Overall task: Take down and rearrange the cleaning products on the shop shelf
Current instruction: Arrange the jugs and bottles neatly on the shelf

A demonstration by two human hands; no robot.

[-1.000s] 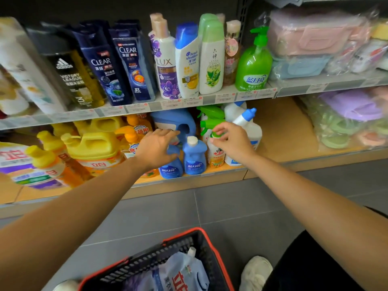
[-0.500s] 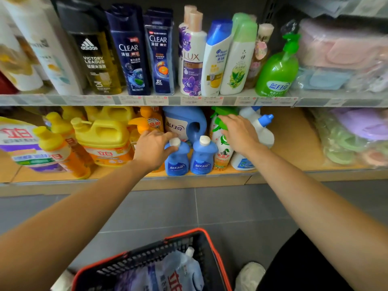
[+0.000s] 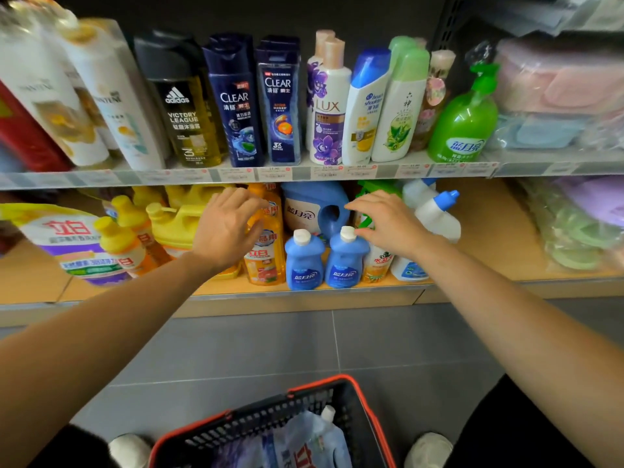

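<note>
The left hand is hovering, fingers spread, in front of the orange bottle at the lower shelf's front edge. The right hand, loosely spread and holding nothing, is hanging with its thumb just beside the cap of a small blue bottle standing upright at that edge.

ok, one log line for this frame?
left hand: open, at orange bottle | right hand: open, thumb beside small blue bottle cap | basket: below, refill pouch inside

Left grip and right grip hover forward, loosely spread.
</note>
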